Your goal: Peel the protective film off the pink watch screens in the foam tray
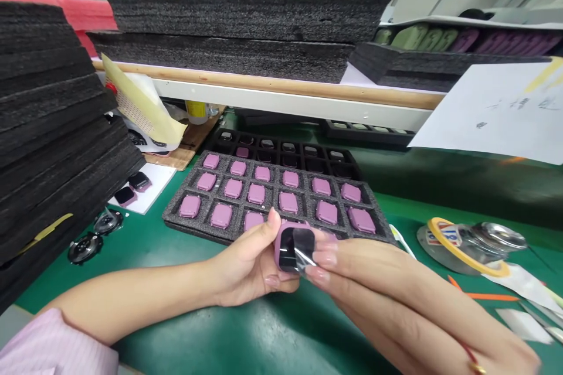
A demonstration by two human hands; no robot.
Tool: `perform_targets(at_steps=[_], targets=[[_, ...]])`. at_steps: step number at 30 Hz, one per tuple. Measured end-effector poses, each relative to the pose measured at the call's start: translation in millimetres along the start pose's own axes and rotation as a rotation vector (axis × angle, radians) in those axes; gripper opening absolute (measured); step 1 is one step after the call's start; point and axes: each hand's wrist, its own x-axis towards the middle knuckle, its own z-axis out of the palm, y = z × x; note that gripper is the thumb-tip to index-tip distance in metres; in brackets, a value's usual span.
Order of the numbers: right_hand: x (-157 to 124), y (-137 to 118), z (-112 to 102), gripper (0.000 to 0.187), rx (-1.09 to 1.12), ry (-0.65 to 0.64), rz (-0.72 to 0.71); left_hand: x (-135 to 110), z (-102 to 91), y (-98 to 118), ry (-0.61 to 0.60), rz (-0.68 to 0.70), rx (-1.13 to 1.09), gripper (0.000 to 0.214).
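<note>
My left hand point(246, 261) is closed round a small pink watch case point(290, 246) with a black glass face, held just above the green mat. My right hand point(373, 287) pinches a clear film point(308, 255) lying partly over that face, fingertips pressed on the case's right side. Right behind the hands lies a dark foam tray point(176, 220) with several pink cases sitting back-up in its pockets.
A black plastic tray point(285, 149) lies behind the foam tray. Tall stacks of black foam point(48, 129) stand at the left, with round parts point(85, 246) and two watches point(132, 187) beside them. A tape roll on a metal disc point(466, 240) and a white paper point(497, 111) are at the right.
</note>
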Motion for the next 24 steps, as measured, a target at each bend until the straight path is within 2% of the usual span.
perform_targets(at_steps=[4, 6, 9, 11, 13, 16, 19, 24], targets=[[3, 2, -4, 0.042, -0.059, -0.182, -0.142, 0, 0.9, 0, 0.019, 0.001, 0.023, 0.055], [4, 6, -2, 0.045, -0.068, -0.203, -0.167, -1, 0.6, 0, 0.035, -0.001, 0.030, 0.058], [8, 10, 9, 0.044, -0.076, -0.143, -0.182, -1, -1.5, -2, 0.050, 0.006, 0.041, 0.061], [12, 10, 19, 0.041, -0.138, -0.046, -0.247, 0, -3.4, -4, 0.072, 0.028, 0.064, 0.061], [17, 10, 30, 0.045, -0.237, 0.050, -0.304, 1, -4.9, -7, 0.104, 0.066, 0.113, 0.058], [22, 12, 42, 0.057, -0.274, 0.098, -0.223, 2, -5.3, -11, 0.141, 0.129, 0.212, 0.053], [23, 15, 44, 0.052, -0.147, 0.062, -0.097, 2, -3.1, -11, 0.164, 0.151, 0.262, 0.051], [25, 17, 36, 0.051, -0.058, 0.058, -0.062, 1, 3.6, -2, 0.190, 0.074, 0.187, 0.056]])
